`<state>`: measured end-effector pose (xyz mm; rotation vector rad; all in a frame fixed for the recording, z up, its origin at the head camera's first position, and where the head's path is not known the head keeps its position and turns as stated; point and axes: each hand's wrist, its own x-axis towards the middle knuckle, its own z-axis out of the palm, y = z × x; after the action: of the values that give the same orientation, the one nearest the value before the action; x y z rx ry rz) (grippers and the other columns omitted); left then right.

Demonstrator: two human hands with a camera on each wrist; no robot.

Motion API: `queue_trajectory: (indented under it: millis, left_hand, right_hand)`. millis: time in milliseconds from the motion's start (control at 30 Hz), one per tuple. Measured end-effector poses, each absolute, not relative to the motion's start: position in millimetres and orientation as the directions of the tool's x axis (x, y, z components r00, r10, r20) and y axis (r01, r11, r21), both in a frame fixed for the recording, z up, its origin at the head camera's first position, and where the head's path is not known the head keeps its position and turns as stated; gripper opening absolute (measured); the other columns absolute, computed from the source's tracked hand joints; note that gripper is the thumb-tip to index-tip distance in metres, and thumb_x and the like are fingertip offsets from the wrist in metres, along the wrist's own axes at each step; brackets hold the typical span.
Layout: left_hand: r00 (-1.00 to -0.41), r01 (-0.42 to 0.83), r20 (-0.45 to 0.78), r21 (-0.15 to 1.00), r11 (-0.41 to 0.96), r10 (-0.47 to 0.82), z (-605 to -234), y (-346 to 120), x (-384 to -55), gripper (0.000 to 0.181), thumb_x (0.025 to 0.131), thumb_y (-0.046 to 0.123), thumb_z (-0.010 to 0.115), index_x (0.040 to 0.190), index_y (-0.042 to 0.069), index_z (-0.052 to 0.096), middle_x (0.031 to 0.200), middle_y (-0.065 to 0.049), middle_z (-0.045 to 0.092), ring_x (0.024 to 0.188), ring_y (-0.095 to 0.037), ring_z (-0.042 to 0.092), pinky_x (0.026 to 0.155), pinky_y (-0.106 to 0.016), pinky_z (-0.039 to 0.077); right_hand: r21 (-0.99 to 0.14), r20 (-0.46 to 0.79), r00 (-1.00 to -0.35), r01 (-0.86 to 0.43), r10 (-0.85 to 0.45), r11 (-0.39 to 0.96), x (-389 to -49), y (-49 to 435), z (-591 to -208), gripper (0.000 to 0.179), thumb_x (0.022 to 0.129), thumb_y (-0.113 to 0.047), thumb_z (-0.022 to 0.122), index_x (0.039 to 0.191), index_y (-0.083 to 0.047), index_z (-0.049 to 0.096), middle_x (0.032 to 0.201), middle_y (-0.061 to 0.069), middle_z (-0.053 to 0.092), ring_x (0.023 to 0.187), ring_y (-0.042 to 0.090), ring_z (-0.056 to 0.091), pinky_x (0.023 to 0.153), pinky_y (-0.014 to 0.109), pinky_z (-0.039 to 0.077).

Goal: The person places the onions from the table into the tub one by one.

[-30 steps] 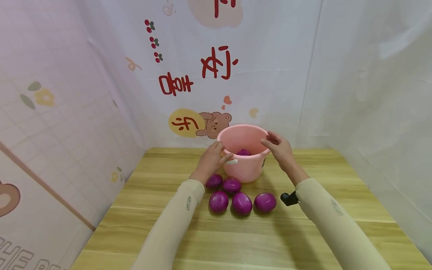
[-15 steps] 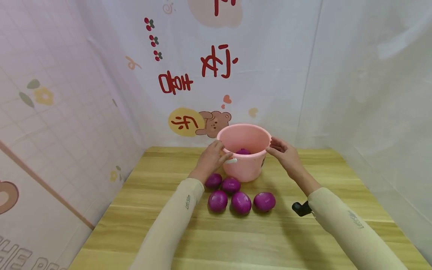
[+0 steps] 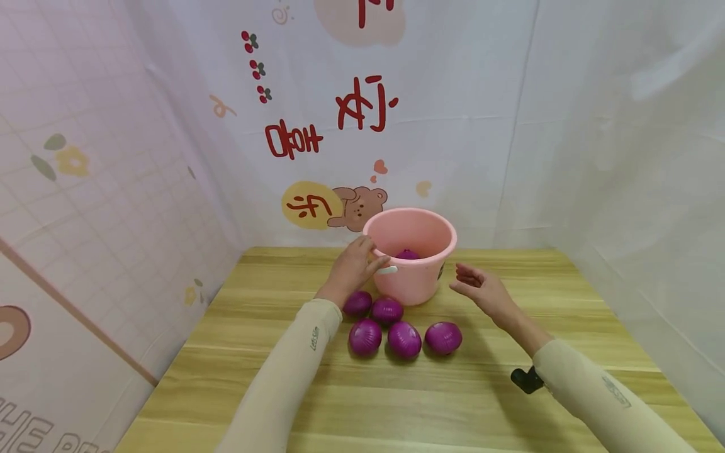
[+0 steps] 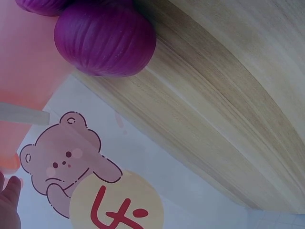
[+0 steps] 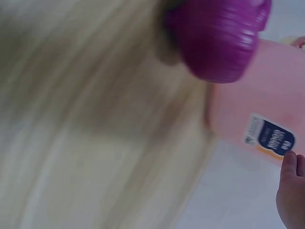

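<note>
A pink bucket (image 3: 408, 283) stands upright at the back of the table, with a purple onion (image 3: 407, 255) showing inside. My left hand (image 3: 352, 267) holds its rim at the left, thumb toward the front. Just right of the bucket, my right hand (image 3: 480, 290) is apart from it, fingers loosely bent and holding nothing. Several purple onions lie in front of the bucket, among them a front-left onion (image 3: 365, 338), a front-middle onion (image 3: 404, 340) and a right onion (image 3: 443, 338). Another onion (image 4: 105, 38) looms large in the left wrist view.
The wooden table (image 3: 362, 402) meets a printed white curtain (image 3: 453, 157) behind the bucket. A second curtain wall (image 3: 85, 189) runs along the left. A black object (image 3: 527, 380) sits at my right sleeve's cuff.
My right hand has left the bucket's right rim, moving down and toward me. The left hand stays at the rim. Bucket and onions have not visibly moved.
</note>
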<state>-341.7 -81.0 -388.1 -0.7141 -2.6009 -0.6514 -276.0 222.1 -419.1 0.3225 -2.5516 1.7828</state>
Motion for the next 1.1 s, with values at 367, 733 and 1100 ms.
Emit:
queue_trajectory:
  millis: [367, 733, 1100]
  left_hand:
    - [-0.802, 0.557, 0.451, 0.329, 0.762, 0.392, -382.9, -78.0, -342.1, 0.039, 0.087, 0.053, 0.047, 0.097, 0.016, 0.049, 0.102, 0.002, 0.048, 0.09, -0.013, 0.049, 0.082, -0.03, 0.044]
    - [-0.805, 0.555, 0.451, 0.344, 0.757, 0.385, -379.8, -75.7, -340.0, 0.036, 0.087, 0.05, 0.05, 0.102, 0.017, 0.051, 0.105, 0.004, 0.049, 0.095, -0.011, 0.049, 0.086, -0.029, 0.043]
    - [-0.813, 0.546, 0.441, 0.349, 0.762, 0.381, -384.0, -78.4, -337.3, 0.037, 0.087, 0.05, 0.051, 0.097, 0.014, 0.049, 0.097, 0.002, 0.048, 0.089, -0.014, 0.049, 0.082, -0.03, 0.044]
  right_hand:
    - [-0.874, 0.024, -0.967, -0.144, -0.254, 0.464, -255.0, 224.5, -452.2, 0.069, 0.08, -0.037, 0.068, 0.132, -0.001, 0.041, 0.129, 0.021, 0.045, 0.117, 0.037, 0.043, 0.092, 0.044, 0.04]
    - [-0.843, -0.039, -0.95, -0.135, -0.309, 0.521, -241.4, 220.6, -472.2, 0.071, 0.076, -0.036, 0.071, 0.13, 0.002, 0.044, 0.126, 0.02, 0.049, 0.113, 0.033, 0.047, 0.091, 0.043, 0.041]
    - [-0.808, -0.064, -0.937, -0.154, -0.344, 0.569, -235.9, 220.4, -479.4, 0.07, 0.074, -0.034, 0.073, 0.127, 0.004, 0.047, 0.111, 0.013, 0.057, 0.099, 0.022, 0.054, 0.081, 0.032, 0.044]
